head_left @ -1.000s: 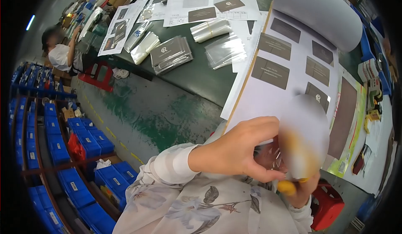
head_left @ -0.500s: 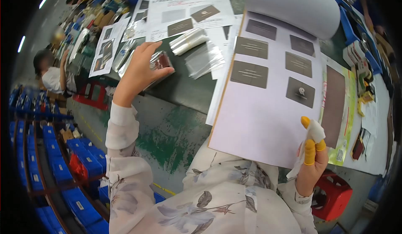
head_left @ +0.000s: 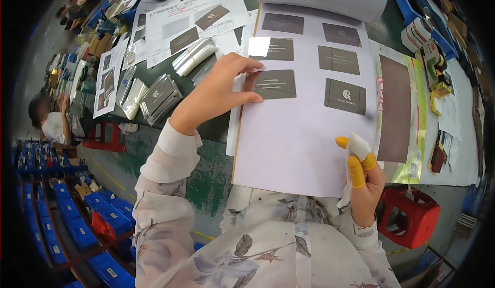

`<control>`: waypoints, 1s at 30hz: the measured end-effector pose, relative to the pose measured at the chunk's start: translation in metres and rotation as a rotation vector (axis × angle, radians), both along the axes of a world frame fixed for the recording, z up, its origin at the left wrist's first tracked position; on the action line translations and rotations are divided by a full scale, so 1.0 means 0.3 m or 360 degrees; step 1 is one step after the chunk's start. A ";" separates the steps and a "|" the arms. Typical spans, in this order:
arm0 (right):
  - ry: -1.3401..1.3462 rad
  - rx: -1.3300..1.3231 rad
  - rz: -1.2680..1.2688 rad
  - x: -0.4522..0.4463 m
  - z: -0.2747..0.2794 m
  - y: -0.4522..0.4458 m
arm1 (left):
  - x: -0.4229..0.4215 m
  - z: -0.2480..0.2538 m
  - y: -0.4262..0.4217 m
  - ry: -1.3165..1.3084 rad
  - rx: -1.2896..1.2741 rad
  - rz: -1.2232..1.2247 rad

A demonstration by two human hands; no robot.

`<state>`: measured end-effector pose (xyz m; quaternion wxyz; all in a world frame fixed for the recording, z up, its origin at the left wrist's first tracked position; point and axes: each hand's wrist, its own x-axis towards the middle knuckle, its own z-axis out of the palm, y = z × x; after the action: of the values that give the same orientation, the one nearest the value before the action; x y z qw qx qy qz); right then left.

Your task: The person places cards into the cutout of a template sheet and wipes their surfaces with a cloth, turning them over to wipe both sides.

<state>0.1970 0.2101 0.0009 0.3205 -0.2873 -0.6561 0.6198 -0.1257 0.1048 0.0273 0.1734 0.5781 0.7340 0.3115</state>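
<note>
A: Whoa, caught the left hand right at the left end of the lower-left dark card, there on the white sheet!

B: Got a grip on it?

A: Couldn't tell! Saw the thumb by the card's lower corner and the fingers by the upper one, well parted, with a reddish-brown bit in the gap, too small to make out.

B: And over on the right?

A: Found the right hand closed around a white cloth, with yellow finger covers on, down by the sheet's lower-right corner!

B: Counted the cards on that sheet?

A: Made it six, in two columns of three! Spotted a pale logo on the lower-right card, and a bright glare on the middle-left one.

B: Looked farther left, along the dark green counter?

A: Saw a stack of dark cards in clear plastic, near a banded roll of clear sleeves, with printed papers beyond!

B: Picked out any company?

A: Noticed a person in a white top, well apart on the left, above rows of blue bins!
</note>
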 end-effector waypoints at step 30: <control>-0.0622 0.1934 0.0805 -0.005 0.055 -0.023 | 0.373 -0.078 -0.287 -0.0419 0.0148 0.0376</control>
<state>0.1955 0.2033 0.0175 0.1460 -0.0009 -0.9801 0.1345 -0.0140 0.0186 0.0039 0.2032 0.4495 0.7526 0.4362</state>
